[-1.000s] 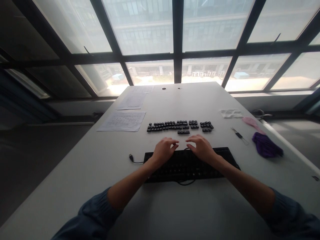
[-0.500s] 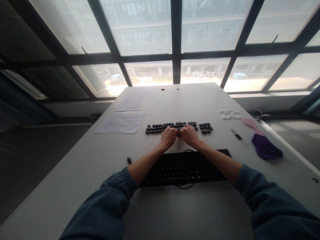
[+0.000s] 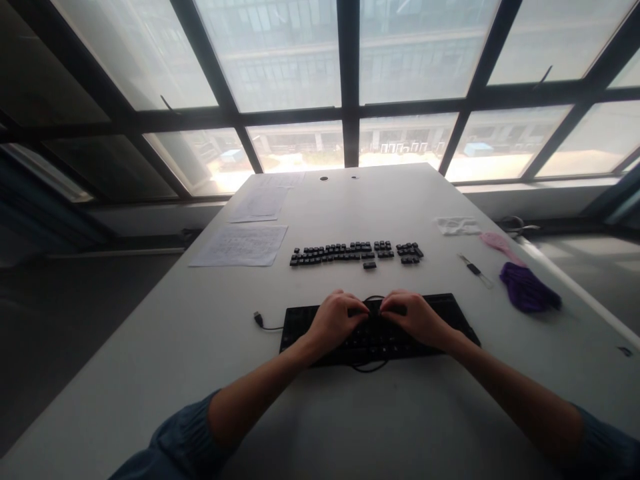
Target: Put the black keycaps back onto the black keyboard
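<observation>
A black keyboard (image 3: 450,327) lies across the table in front of me, some of its surface dark and bare of caps. My left hand (image 3: 339,317) is over its middle, thumb and fingers pinched together. Facing it, my right hand (image 3: 413,319) pinches too, fingertips close to the left ones. Whatever sits between the fingertips is too dark and small to tell. Beyond the keyboard, loose black keycaps (image 3: 330,255) stand in rows. One wider keycap (image 3: 369,265) lies apart, nearer to me.
To the left lie written paper sheets (image 3: 240,245) and a USB plug (image 3: 258,320) on its cable. On the right are a keycap puller (image 3: 473,268), a white cloth (image 3: 457,226), a pink item (image 3: 500,245) and a purple cloth (image 3: 529,288). Windows stand behind the table (image 3: 380,207).
Both hands have drawn back toward me from the rows of keycaps to the middle of the keyboard. The keycap rows are now uncovered.
</observation>
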### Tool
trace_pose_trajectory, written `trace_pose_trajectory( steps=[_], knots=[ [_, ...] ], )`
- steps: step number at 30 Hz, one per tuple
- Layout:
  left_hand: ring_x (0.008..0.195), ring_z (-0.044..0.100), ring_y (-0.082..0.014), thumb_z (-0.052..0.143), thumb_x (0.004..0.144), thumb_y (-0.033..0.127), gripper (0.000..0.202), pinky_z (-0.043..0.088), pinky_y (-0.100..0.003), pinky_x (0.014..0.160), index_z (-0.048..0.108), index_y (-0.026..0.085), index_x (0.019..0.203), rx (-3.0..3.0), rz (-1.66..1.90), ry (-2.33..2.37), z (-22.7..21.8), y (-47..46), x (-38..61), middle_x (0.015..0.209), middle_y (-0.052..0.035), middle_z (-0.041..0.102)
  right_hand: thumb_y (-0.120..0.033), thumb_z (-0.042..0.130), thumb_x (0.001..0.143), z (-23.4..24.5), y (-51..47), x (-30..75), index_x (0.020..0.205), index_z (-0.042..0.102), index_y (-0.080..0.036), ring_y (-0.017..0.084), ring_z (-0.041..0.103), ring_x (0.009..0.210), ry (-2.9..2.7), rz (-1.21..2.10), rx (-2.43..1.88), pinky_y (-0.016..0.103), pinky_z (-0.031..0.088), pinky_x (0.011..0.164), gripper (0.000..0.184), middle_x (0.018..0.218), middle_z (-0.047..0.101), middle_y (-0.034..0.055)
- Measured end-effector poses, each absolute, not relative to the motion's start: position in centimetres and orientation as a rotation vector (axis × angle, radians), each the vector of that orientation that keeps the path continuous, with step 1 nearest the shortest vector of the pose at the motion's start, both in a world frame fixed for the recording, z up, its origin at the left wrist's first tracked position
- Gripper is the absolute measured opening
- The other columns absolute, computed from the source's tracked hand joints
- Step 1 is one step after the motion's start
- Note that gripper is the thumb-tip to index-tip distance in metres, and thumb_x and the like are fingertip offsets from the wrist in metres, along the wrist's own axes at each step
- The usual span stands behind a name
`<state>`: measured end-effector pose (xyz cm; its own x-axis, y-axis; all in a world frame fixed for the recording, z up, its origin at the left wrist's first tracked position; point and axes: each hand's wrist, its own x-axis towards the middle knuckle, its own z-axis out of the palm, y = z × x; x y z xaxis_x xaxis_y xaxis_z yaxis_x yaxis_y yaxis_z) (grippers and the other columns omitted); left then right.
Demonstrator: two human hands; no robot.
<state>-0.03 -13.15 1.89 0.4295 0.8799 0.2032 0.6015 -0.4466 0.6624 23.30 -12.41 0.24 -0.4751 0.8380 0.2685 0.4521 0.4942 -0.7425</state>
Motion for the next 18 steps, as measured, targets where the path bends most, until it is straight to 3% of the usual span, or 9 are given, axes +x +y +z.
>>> trace_pose_trajectory(
  steps=[7,18],
  knots=[
    [0.085,0.063,-0.0192,0.072,0.081,0.016,0.012,0.045,-0.032,0.088,0.08,0.024,0.085,2.173,0.652,1.223,0.4,-14.6,1.7,0.09,-0.0003,0.077,-0.008,0.07,0.082,-1.0,-14.2,23.7,0.084,0.074,-0.021,0.02,0.065,0.089,-2.137,0.878,-1.023,0.033,0.05,0.084,0.014,0.092,0.072,0.0039],
    [0.091,0.058,-0.0206,0.069,0.081,0.013,0.014,0.047,-0.03,0.079,0.078,0.023,0.085,2.33,0.625,1.24,0.0,-15.7,2.2,0.091,-0.0014,0.074,-0.007,0.067,0.084,-1.5,-14.6,23.3,0.084,0.072,-0.02,0.021,0.062,0.09,-2.217,0.731,-0.964,0.034,0.05,0.081,0.014,0.093,0.071,0.0053]
  ],
)
